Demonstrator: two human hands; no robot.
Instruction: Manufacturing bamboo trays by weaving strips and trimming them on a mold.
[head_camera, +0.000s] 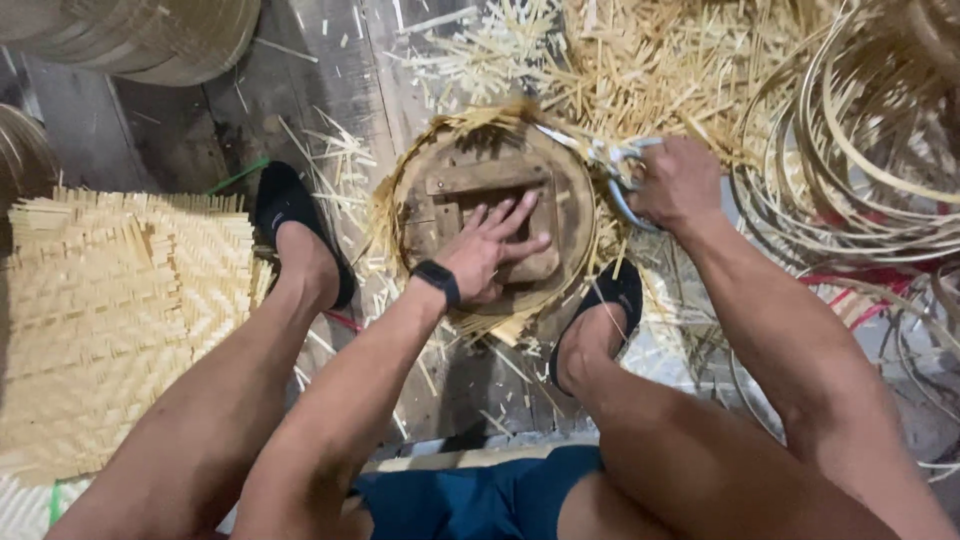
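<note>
I see a round wooden block (497, 205) lying on the plank floor (330, 60) between my two feet, its top worn and brown, with flat wooden bars fixed across it. A fringe of thin woven bamboo strips (400, 190) sticks out from under its rim, pale yellow and frayed at the ends. My left hand (490, 250) lies flat on the block's top, fingers spread and open, pressing down; a black band (437, 282) sits on that wrist. My right hand (678, 182) is at the block's right edge, closed around the handles of a pair of scissors (612, 160), whose pale metal blades point along the rim toward the upper left, touching the bamboo fringe.

Both feet are in black slippers: the left one (290, 215) just beside the block's left side, the right one (605, 305) near its lower right edge. Short bamboo offcuts (640, 60) are heaped thick on the floor beyond the block, splintery and straw-coloured. To the right lies a tangle of thin bamboo hoops (860, 150), round and loosely stacked. At far left rests a flat woven bamboo mat (110, 310) with a herringbone pattern and ragged edges. At the top left corner I see the curved rims of stacked woven trays (150, 40).
</note>
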